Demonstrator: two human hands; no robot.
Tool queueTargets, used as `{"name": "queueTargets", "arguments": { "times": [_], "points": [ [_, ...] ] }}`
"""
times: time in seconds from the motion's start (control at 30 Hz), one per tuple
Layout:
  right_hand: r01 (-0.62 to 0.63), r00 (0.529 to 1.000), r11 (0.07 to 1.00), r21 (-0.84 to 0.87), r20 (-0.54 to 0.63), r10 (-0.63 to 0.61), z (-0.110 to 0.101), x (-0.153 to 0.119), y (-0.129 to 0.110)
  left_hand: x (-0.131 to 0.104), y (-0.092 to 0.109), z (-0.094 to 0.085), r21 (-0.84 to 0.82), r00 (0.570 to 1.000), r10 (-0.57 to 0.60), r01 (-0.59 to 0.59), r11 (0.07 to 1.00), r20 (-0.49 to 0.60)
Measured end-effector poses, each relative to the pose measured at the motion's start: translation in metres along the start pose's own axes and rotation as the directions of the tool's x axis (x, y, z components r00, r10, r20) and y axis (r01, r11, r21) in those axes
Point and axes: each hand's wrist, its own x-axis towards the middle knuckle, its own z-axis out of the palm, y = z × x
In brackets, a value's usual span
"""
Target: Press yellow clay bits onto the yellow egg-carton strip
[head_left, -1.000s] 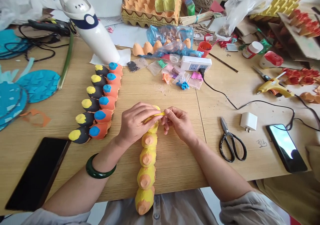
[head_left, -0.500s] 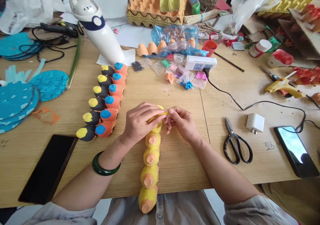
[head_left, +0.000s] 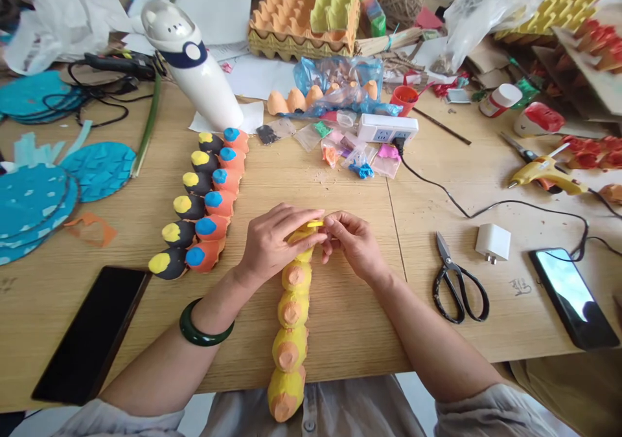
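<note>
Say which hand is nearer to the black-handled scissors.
Right. The right hand is left of the scissors, apart from them; the left hand is farther left, at the far end of the yellow egg-cup strip.

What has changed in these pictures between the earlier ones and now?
The left hand has spread its thumb slightly farther from its forefinger, beside the yellow strip, which remains by the right hand. Any letting go is unclear. The yellow egg-carton row, scissors and power strip stayed put.

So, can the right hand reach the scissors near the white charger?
Probably yes: those scissors lie uncovered, nothing visible between them and the right hand, though it seems to pinch a yellow piece.
</note>
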Motion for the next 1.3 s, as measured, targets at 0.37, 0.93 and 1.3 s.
{"name": "queueTargets", "arguments": {
  "times": [0.37,0.93,1.3],
  "points": [
    [0.035,0.999,0.999,0.011,0.017,-0.035,0.0010,-0.0001,-0.0027,0.0010,0.0001,-0.0017,0.002,0.996,0.075,-0.075,0.997,-0.050],
    [0.035,0.999,0.999,-0.003,-0.030,-0.035,0.0010,0.0002,-0.0025,0.0017,0.0001,-0.0015,0.018,0.998,0.044,-0.043,0.999,-0.042],
    [0.036,0.999,0.998,0.042,0.023,-0.037,0.0000,0.0011,-0.0008,-0.0002,-0.0022,0.0009,0.001,0.998,0.045,-0.045,0.999,-0.045]
  ]
}}
